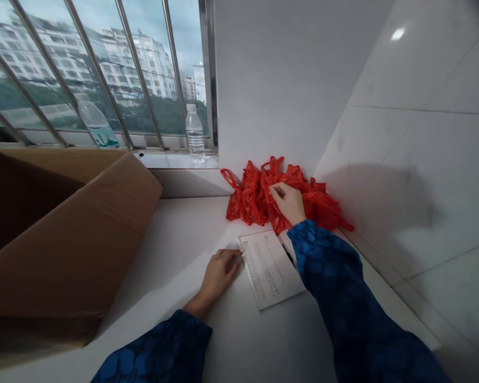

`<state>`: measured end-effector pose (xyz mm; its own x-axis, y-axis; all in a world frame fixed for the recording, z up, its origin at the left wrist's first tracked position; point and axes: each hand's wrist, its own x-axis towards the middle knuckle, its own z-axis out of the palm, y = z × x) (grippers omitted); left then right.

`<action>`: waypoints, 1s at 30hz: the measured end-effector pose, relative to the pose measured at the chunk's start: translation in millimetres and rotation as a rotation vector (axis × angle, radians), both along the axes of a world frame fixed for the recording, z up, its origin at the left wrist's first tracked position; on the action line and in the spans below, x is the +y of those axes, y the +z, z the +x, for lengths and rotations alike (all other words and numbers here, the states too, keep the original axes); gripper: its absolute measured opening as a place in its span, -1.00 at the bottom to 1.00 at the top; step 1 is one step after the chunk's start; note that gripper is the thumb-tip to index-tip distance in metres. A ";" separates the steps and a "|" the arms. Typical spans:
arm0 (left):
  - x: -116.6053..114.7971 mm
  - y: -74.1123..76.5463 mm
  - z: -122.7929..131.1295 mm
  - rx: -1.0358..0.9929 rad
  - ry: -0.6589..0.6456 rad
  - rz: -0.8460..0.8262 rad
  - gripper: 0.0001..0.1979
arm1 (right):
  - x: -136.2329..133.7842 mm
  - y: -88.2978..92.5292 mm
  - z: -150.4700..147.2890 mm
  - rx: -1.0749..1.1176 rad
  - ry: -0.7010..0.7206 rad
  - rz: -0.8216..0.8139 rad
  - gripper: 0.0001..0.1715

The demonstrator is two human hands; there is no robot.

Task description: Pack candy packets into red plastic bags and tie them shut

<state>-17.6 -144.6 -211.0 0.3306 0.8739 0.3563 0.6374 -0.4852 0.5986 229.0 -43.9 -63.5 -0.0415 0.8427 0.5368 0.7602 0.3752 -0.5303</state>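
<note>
My left hand (219, 271) rests palm down on the white tabletop, its fingers loosely stretched out. Its fingertips touch the left edge of a printed booklet (269, 268), which lies flat and slightly turned. Beyond the booklet is a heap of red plastic bags (249, 197), crumpled and with handle loops showing. Over the middle of this heap is my right hand (289, 202), fingers curled inward and pressed together. Whether a bag is caught between those fingers is too unclear to see. A dark, thin object (287, 252) shows partly beside the booklet, near my right sleeve.
A large open cardboard box (115, 223) takes up the left side of the tabletop (175, 234). On the windowsill stand a clear water bottle (195, 133) and a tilted, labelled bottle (98, 125) behind metal bars. A tiled wall (423, 175) borders the right.
</note>
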 end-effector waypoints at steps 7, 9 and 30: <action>-1.6 -0.1 -0.9 -0.072 -0.001 -0.011 -0.77 | 72.4 11.3 -59.5 -0.182 -0.222 -0.130 -0.57; -2.7 -0.6 -1.5 -0.096 -0.010 -0.016 -0.78 | 76.8 5.0 -66.5 -0.189 -0.282 -0.174 -0.60; -9.0 7.4 -55.5 -0.827 0.586 -0.013 -0.44 | -95.1 -63.9 -78.2 0.068 0.619 -0.032 -0.29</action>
